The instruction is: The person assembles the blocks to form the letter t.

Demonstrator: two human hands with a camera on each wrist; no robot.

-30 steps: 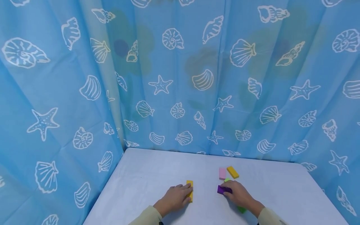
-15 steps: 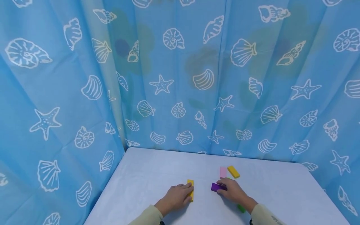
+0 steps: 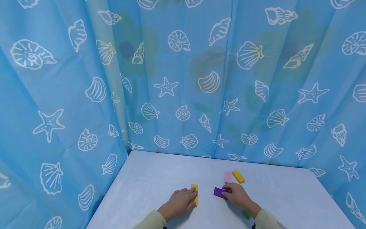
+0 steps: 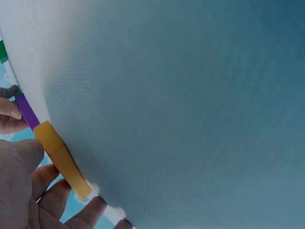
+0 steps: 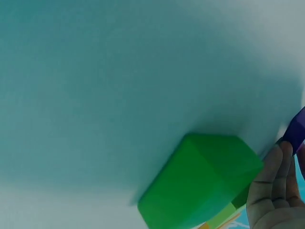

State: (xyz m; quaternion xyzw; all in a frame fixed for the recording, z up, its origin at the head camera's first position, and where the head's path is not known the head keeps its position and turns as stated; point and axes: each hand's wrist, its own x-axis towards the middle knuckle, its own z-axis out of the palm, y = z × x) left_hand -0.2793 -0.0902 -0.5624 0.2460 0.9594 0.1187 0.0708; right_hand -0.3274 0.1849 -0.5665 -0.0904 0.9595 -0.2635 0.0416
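The fingertips and thumb of my left hand rest on a yellow block lying lengthwise away from me. In the left wrist view that yellow block shows a line across it. My right hand pinches a purple block between thumb and fingers, to the right of the yellow one with a gap of table between. From the left wrist, the purple block appears right at the yellow block's end. A green block lies partly beneath my right forearm and looks large in the right wrist view.
Beyond my right hand lie a pink block and another yellow block. A light green block shows behind the green one in the right wrist view. Blue shell-print curtains enclose the white table at the back and left.
My right hand has carried the purple block a short way left, toward the yellow block. My left hand has stayed on the yellow block. The head view has shifted slightly.
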